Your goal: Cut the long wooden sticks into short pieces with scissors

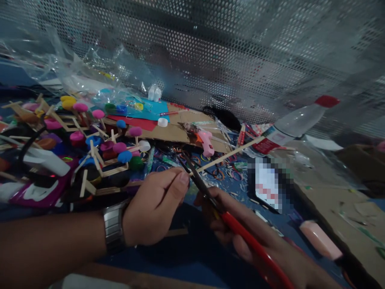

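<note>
While the bench [198,261] carries the clutter, the hands hold two items above it. Left hand [152,206], metal watch [113,228] at wrist: thumb and fingers pinching the near end of one wooden stick [228,154], apparently to steady it beside the blades. Right hand [252,221]: wrapped round the red handles of one pair of cutters [247,237], blades crossing the stick just beyond the left thumb; the rearward grip presumably leaves the blades unobstructed. Stick: slanting away rightward, far end overlapping one red-capped bottle [296,120]; contact cannot be told. Right: one pink block [321,240]; one phone-like device [267,188], display obscured. Left: wooden frames [115,172] and coloured round pieces [117,147], crowded together, perhaps set aside from the cutting spot. Beyond: scattered rubber bands [237,174]; one pink glue gun [207,143] by cardboard [171,136], perhaps laid there to spare the bench. Farthest: crumpled clear plastic [90,74]; perforated sheet [180,36].
</note>
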`<state>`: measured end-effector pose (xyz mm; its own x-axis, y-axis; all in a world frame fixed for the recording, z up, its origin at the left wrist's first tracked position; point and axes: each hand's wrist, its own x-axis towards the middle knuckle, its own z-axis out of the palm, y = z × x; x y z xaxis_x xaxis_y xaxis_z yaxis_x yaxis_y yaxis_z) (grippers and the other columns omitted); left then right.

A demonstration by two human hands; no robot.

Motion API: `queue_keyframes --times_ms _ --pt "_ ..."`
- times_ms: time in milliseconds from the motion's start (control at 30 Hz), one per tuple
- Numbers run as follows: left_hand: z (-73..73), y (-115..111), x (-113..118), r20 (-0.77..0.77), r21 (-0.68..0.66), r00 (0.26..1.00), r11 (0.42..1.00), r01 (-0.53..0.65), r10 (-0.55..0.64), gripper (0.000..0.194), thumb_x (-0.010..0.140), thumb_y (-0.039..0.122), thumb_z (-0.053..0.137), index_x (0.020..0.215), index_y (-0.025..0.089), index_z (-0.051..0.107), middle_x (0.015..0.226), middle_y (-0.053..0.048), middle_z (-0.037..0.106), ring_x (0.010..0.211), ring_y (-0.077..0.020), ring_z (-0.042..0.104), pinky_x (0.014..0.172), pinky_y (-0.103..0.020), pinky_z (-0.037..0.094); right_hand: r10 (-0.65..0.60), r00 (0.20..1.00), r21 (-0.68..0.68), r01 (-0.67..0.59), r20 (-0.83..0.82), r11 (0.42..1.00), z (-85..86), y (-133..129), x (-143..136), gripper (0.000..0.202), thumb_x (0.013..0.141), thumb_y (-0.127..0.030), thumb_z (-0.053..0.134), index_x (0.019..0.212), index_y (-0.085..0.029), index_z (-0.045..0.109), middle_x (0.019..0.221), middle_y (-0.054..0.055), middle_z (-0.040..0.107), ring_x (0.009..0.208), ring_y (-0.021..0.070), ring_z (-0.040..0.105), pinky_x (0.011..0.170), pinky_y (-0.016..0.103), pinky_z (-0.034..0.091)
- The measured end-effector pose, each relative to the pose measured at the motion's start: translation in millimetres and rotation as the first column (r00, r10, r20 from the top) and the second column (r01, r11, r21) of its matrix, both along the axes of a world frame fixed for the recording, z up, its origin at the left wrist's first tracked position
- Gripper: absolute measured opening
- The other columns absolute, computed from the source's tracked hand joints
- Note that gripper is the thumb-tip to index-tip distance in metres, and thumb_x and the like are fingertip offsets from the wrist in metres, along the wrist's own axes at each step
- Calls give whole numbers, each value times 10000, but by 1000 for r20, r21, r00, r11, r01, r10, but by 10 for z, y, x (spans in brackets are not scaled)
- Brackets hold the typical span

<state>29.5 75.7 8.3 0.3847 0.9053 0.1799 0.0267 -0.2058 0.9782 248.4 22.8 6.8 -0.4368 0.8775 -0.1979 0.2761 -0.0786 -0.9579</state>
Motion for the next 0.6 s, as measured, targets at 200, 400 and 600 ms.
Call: queue_keyframes --times_ms 200,400,600 --pt "14 5 -2 -39 16 999 1000 -2 2 380 1031 409 354 727 203 455 647 27 458 507 -99 335 484 -265 267 -57 997 -70 53 -55 996 -3 -26 -12 777 794 -681 625 1466 -342 433 1106 113 657 956 268 635 828 403 568" --pt "39 10 9 -41 51 999 999 -18 20 379 1030 369 354 701 205 443 623 24 456 493 -106 345 476 -272 256 -82 995 -92 78 -49 993 127 -28 -78 735 792 -691 624 1429 -357 469 1110 108 660 928 260 643 763 367 577" --pt "17 1 6 -28 16 1000 1000 -2 3 363 1028 390 357 731 208 458 640 22 466 498 -108 353 479 -269 270 -149 988 -107 144 -36 984 204 -72 -153 711 798 -662 645 1417 -350 485 1204 108 629 1035 287 623 882 411 549"
